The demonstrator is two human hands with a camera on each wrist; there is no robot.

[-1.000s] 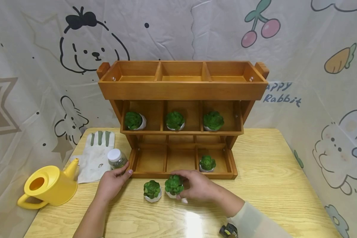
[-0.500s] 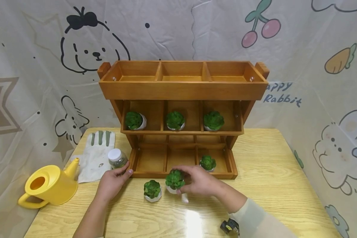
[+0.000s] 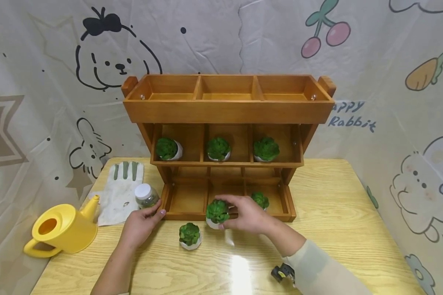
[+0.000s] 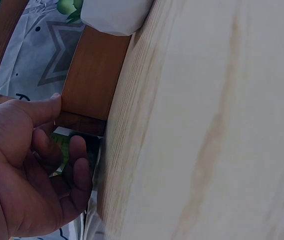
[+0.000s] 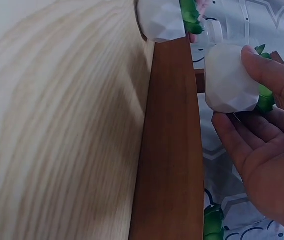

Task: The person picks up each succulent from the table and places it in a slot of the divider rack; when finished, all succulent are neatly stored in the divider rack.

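My right hand (image 3: 249,214) grips a small potted succulent (image 3: 218,212) with a white faceted pot (image 5: 229,80), thumb on one side and fingers on the other. It is raised at the front edge of the bottom tier of a three-tier wooden plant stand (image 3: 227,112), before the middle compartment. At that tier's left front corner, my left hand (image 3: 140,226) holds the wood between thumb and curled fingers. A second potted succulent (image 3: 189,235) stands on the table in front of the stand. Another succulent (image 3: 260,200), partly hidden by my right hand, sits in the bottom right compartment.
Three potted succulents, the middle one (image 3: 218,148) included, fill the second tier's compartments. Left of the stand are a lidded clear jar (image 3: 146,196), a white work glove (image 3: 118,200) and a yellow watering can (image 3: 64,229). A small black device (image 3: 282,271) is by my right sleeve.
My right hand has lifted the succulent off the table and moved it forward to the bottom tier's front edge. My left hand has stayed at the stand's corner.
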